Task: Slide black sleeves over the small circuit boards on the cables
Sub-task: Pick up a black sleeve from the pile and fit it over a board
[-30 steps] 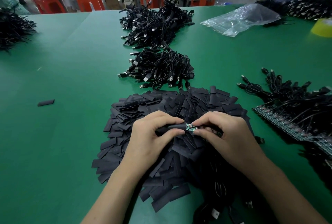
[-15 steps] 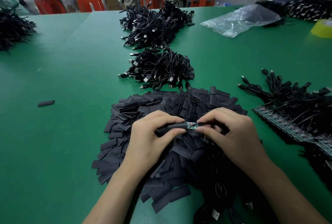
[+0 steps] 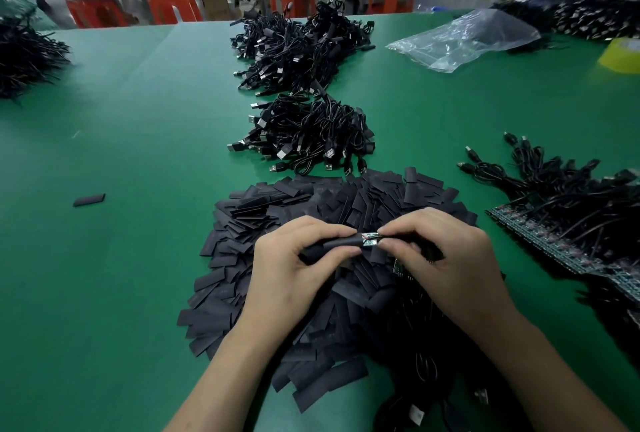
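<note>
Only a sliver of the circuit board [image 3: 370,239] shows between fingertips, the rest is lost under the right hand [image 3: 446,258]. Left hand [image 3: 294,265] curls round a black sleeve [image 3: 336,245], pinching its open end. The right pinches the board, poking out the sleeve's 3 o'clock end. Loose sleeve pile [image 3: 263,223] underneath, cable bundle [image 3: 308,133] at 12 o'clock.

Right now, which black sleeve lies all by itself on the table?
The lone sleeve far to the left on the green table; the rest lie heaped in the pile, bar the held sleeve gripped by the left hand.
</note>
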The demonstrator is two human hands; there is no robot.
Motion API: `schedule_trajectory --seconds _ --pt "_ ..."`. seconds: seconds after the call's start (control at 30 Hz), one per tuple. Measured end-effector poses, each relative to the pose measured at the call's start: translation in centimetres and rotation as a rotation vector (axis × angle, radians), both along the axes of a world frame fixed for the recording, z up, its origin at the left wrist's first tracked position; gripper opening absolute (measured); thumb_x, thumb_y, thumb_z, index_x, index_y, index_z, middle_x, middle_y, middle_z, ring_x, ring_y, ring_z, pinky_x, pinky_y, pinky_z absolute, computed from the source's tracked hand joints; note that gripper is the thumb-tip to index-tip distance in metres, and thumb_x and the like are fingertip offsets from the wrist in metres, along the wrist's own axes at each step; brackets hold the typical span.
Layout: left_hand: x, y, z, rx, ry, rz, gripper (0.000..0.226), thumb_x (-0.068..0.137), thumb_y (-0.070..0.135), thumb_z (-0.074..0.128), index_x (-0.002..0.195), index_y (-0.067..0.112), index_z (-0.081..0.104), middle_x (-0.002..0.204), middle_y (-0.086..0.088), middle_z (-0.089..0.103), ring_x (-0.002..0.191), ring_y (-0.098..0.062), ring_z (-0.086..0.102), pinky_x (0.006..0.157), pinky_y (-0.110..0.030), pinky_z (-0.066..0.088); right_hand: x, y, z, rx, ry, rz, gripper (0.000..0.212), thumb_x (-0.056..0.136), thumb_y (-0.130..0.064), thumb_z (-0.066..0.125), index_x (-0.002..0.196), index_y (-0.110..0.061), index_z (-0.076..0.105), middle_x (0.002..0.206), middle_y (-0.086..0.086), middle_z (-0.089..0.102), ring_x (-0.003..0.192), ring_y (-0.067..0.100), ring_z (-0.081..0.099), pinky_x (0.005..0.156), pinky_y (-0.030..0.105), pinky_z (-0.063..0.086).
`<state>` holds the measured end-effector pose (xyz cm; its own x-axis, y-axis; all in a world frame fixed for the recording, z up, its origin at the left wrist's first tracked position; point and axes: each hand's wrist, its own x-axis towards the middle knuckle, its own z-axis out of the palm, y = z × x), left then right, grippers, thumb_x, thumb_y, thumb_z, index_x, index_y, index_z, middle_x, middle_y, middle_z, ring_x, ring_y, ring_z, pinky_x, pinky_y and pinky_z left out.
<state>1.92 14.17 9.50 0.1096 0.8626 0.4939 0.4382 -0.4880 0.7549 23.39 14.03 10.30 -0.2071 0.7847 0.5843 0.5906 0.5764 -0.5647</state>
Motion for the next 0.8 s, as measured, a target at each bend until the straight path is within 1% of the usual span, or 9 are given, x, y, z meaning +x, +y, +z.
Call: schedule_trajectory --seconds 0.07,0.13,0.33,0.47,0.57,0.63,0.7,0.8 --pt "0.1 -0.1 0.1 -0.012 -0.02 -0.011 0.02 0.08 0.019 0.085 0.1 0.017 0.082 0.095 0.011 0.075 0.09 -0.008 0.071 0.082 -0.016 0.049 -0.1 0.0 0.0 0.048 -0.018 0.0 0.004 0.09 -0.017 0.074 0.092 -0.016 0.077 0.091 -0.012 0.073 0.087 0.005 0.066 0.078 0.025 0.051" --pt "0.2 -0.2 0.1 -0.008 -0.031 -0.024 0.02 0.081 0.019 0.084 0.101 0.016 0.082 0.096 0.01 0.076 0.091 -0.009 0.071 0.083 -0.016 0.05 0.0 0.0 -0.1 0.074 -0.038 0.014 0.004 0.09 -0.014 0.075 0.093 -0.015 0.078 0.091 -0.01 0.074 0.088 0.008 0.067 0.079 0.027 0.052" --pt "0.4 -0.2 -0.2 -0.001 -0.056 -0.066 0.019 0.083 0.021 0.082 0.101 0.016 0.082 0.097 0.011 0.076 0.093 -0.009 0.072 0.084 -0.016 0.049 0.0 0.1 -0.4 0.127 -0.108 0.052 0.005 0.093 -0.014 0.073 0.095 -0.013 0.078 0.091 -0.007 0.073 0.085 0.014 0.065 0.078 0.029 0.051" --pt "0.7 -0.2 -0.4 -0.004 -0.065 -0.072 0.018 0.083 0.021 0.082 0.1 0.016 0.082 0.097 0.011 0.076 0.093 -0.009 0.072 0.084 -0.017 0.05 -0.2 -0.1 -0.5 0.114 -0.066 0.053 0.004 0.093 -0.017 0.074 0.094 -0.015 0.078 0.091 -0.009 0.073 0.085 0.009 0.064 0.077 0.025 0.05" --pt "0.7 -0.2 -0.3 -0.006 -0.092 -0.046 0.017 0.083 0.021 0.082 0.099 0.016 0.082 0.095 0.012 0.076 0.092 -0.009 0.072 0.083 -0.017 0.051 -0.4 -0.3 -0.5 0.053 0.018 0.008 0.007 0.093 -0.024 0.074 0.098 -0.02 0.077 0.092 -0.014 0.071 0.086 0.003 0.065 0.076 0.021 0.05" --pt "0.7 -0.3 -0.2 -0.002 -0.099 -0.032 0.017 0.082 0.02 0.082 0.099 0.016 0.082 0.095 0.012 0.076 0.091 -0.009 0.072 0.083 -0.017 0.051 -0.5 -0.4 -0.4 0.013 0.067 -0.038 0.01 0.091 -0.029 0.074 0.098 -0.022 0.075 0.09 -0.015 0.07 0.082 0.004 0.066 0.074 0.02 0.051" --pt "0.7 -0.3 -0.1 0.002 -0.101 -0.022 0.017 0.082 0.019 0.082 0.099 0.016 0.081 0.095 0.012 0.076 0.091 -0.009 0.072 0.083 -0.017 0.05 -0.7 -0.5 -0.4 0.013 0.072 -0.058 0.006 0.089 -0.026 0.075 0.094 -0.022 0.075 0.087 -0.015 0.07 0.079 0.005 0.066 0.072 0.02 0.051" --pt "0.8 -0.4 -0.1 0.014 -0.105 -0.015 0.017 0.083 0.018 0.082 0.099 0.016 0.081 0.095 0.011 0.075 0.091 -0.008 0.071 0.083 -0.016 0.05 -0.9 -0.7 -0.3 0.028 0.083 -0.073 0.003 0.088 -0.021 0.076 0.091 -0.021 0.077 0.086 -0.015 0.071 0.082 0.001 0.066 0.073 0.014 0.048"
